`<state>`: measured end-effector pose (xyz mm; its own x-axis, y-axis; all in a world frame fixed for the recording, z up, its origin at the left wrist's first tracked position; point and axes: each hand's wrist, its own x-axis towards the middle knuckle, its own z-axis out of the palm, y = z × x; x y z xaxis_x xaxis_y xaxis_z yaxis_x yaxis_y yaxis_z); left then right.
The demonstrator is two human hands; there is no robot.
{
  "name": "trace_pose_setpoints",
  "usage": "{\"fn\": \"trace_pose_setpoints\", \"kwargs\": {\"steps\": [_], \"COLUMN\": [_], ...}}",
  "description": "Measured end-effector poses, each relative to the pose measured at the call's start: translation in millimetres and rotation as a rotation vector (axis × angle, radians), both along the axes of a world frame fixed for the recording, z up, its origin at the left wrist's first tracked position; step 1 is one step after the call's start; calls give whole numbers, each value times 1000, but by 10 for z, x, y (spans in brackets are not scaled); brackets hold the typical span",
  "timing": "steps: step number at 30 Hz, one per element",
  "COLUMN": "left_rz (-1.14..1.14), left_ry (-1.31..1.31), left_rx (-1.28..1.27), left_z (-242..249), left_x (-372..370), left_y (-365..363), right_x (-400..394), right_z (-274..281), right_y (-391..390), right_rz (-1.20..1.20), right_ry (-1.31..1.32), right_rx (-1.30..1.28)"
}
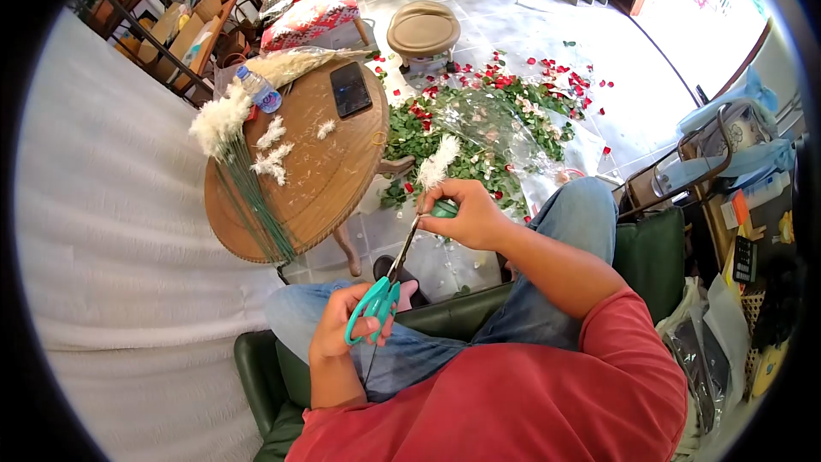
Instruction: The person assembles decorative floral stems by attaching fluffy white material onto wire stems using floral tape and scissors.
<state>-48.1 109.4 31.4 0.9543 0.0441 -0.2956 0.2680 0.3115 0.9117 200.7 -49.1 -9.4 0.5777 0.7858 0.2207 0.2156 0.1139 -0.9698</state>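
Teal-handled scissors are in my left hand, its fingers through and around the handles. Their dark blades point up and away, with the tips close to my right hand. My right hand pinches a fluffy white flower head just below its plume, with a green roll, perhaps tape, held against the palm. A thin stem runs down beside the scissors. On the round wooden table lie a bunch of white plumes with long green stems and some loose white tufts.
A water bottle and a black phone are on the table. Leaves and red petals cover the floor beyond, near a round brown stool. Shelves stand at the upper left; a calculator lies at the right.
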Motion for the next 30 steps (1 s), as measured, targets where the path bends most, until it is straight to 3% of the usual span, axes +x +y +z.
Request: {"fn": "trace_pose_setpoints", "kwargs": {"steps": [4, 30], "left_rz": [-6, -66], "left_ry": [-25, 36], "left_rx": [-32, 76], "left_z": [36, 277], "left_x": [44, 125], "left_y": [-5, 22], "right_x": [4, 43], "right_z": [89, 111], "right_y": [-40, -52], "right_rz": [-6, -33], "right_ry": [-12, -174], "right_rx": [-101, -59]}}
